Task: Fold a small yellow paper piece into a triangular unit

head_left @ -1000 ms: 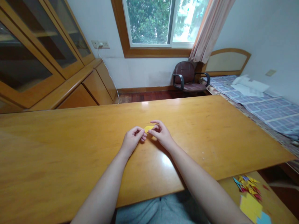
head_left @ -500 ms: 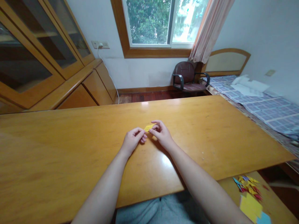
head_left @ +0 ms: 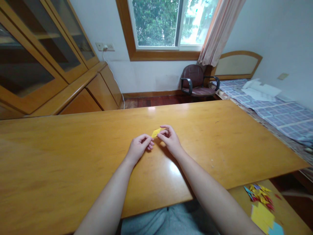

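A small piece of folded yellow paper [head_left: 156, 133] is held just above the wooden table [head_left: 80, 156], between my two hands. My left hand [head_left: 140, 147] pinches its lower left corner between thumb and fingers. On the other side, my right hand [head_left: 170, 139] grips the right part of the paper with thumb and fingertips, its index finger raised over the top. The paper's fine creases are too small to make out, and the fingertips cover its ends.
At the lower right, a lower surface holds a pile of colourful folded paper pieces [head_left: 260, 195], a stack of yellow paper squares [head_left: 262, 218] and blue paper [head_left: 276, 229]. Beyond the table stand a chair [head_left: 195, 78], a bed [head_left: 269, 107] and a glass-door cabinet [head_left: 73, 81].
The yellow paper has tilted slightly, its right end rising and more of its surface showing. My right hand has shifted a little to the right; my left hand is nearly still.
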Demonstrator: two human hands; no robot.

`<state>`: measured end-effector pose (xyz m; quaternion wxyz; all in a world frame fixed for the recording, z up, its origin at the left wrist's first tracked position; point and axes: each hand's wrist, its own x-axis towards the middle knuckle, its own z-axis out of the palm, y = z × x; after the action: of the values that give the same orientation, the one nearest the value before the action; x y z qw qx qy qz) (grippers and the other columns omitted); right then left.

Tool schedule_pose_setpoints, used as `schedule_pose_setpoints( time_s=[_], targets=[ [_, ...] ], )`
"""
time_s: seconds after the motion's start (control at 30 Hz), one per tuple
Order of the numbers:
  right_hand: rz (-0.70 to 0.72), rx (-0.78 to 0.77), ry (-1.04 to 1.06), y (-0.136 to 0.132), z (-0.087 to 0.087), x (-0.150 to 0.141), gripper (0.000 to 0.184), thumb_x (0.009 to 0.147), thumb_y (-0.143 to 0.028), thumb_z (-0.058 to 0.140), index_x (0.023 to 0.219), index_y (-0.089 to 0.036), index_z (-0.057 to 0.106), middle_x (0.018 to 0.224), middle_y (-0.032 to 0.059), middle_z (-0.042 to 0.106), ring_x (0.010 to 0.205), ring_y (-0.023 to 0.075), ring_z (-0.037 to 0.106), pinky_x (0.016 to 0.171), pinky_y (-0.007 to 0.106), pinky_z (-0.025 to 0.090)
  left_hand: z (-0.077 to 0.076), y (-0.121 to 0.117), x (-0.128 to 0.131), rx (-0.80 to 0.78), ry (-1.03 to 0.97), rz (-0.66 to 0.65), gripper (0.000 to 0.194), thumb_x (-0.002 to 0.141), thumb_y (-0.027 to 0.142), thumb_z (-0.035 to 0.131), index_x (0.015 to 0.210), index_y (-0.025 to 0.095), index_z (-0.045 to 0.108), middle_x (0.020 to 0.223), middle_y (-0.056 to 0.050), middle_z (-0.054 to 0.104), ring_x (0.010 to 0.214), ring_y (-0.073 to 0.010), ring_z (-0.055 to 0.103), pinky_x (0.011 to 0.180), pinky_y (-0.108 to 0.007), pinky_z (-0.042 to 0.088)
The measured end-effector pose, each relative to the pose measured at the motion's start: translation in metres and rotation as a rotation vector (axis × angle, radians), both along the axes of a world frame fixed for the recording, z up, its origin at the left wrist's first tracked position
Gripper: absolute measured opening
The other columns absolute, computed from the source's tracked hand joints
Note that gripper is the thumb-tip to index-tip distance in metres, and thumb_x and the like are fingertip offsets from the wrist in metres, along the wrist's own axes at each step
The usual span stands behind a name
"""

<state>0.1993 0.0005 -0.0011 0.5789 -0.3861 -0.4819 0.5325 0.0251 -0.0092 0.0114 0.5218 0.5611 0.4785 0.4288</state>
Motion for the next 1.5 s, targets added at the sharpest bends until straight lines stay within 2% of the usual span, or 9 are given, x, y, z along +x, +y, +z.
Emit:
schedule_pose_setpoints(
  time_s=[0.27,0.43,0.57,0.8,0.97,1.23,1.5],
  targets=[
    [0.044,-0.028,0.051,0.000,0.001,-0.002,0.048,0.076,-0.035,0.073,0.116,-0.023,0.049,0.076,-0.0043,0.061,0.073,0.0140,0.059,0.074,0.029,0.046,0.001,-0.002,0.001,0.039,0.020,0.008,0.032,0.082,0.046,0.067,0.075,0.015,0.066,0.067,-0.003,0.069,0.056,-0.0126,0.063,0.055,-0.024,0.052],
    [0.097,-0.036,0.038,-0.002,0.006,-0.003,0.057,0.072,-0.032,0.077,0.121,-0.024,0.049,0.066,-0.0084,0.054,0.064,0.0122,0.053,0.064,0.026,0.040,-0.004,-0.002,-0.001,0.047,0.061,-0.063,0.032,0.085,0.047,0.063,0.079,0.015,0.067,0.069,-0.004,0.070,0.057,-0.0129,0.063,0.057,-0.024,0.052],
    [0.072,-0.043,-0.001,-0.003,0.010,0.000,0.053,0.073,-0.030,0.076,0.120,-0.023,0.052,0.059,-0.0107,0.045,0.056,0.0103,0.044,0.058,0.025,0.033,-0.006,-0.002,-0.001,0.055,0.091,-0.089,0.032,0.087,0.047,0.062,0.079,0.016,0.067,0.069,-0.004,0.070,0.057,-0.0128,0.063,0.057,-0.024,0.052],
    [0.088,-0.050,0.023,-0.004,0.010,0.001,0.050,0.073,-0.029,0.075,0.118,-0.024,0.053,0.062,-0.0094,0.048,0.060,0.0114,0.048,0.060,0.026,0.034,-0.002,-0.002,0.001,0.015,0.065,-0.127,0.030,0.084,0.045,0.064,0.077,0.016,0.065,0.068,-0.004,0.070,0.057,-0.0134,0.064,0.057,-0.024,0.052],
    [0.081,-0.036,-0.010,-0.004,0.012,0.000,0.046,0.073,-0.031,0.075,0.115,-0.024,0.055,0.060,-0.0099,0.044,0.057,0.0111,0.044,0.057,0.025,0.032,0.000,-0.002,0.001,0.006,0.052,-0.143,0.029,0.083,0.045,0.065,0.077,0.016,0.065,0.069,-0.004,0.070,0.058,-0.0135,0.064,0.058,-0.024,0.052],
    [0.054,-0.035,-0.031,-0.005,0.012,-0.001,0.047,0.074,-0.032,0.074,0.115,-0.023,0.054,0.059,-0.0102,0.042,0.056,0.0106,0.041,0.057,0.025,0.031,-0.001,-0.002,0.001,0.003,0.068,-0.148,0.027,0.084,0.042,0.065,0.075,0.016,0.067,0.068,-0.004,0.070,0.058,-0.0130,0.063,0.059,-0.024,0.052],
    [0.039,-0.029,-0.036,-0.003,0.008,-0.001,0.048,0.073,-0.033,0.075,0.116,-0.024,0.054,0.058,-0.0102,0.043,0.056,0.0107,0.043,0.057,0.025,0.032,-0.004,-0.002,0.000,-0.009,0.062,-0.155,0.032,0.083,0.047,0.065,0.076,0.016,0.068,0.067,-0.005,0.070,0.056,-0.0132,0.064,0.057,-0.024,0.052]
  ],
)
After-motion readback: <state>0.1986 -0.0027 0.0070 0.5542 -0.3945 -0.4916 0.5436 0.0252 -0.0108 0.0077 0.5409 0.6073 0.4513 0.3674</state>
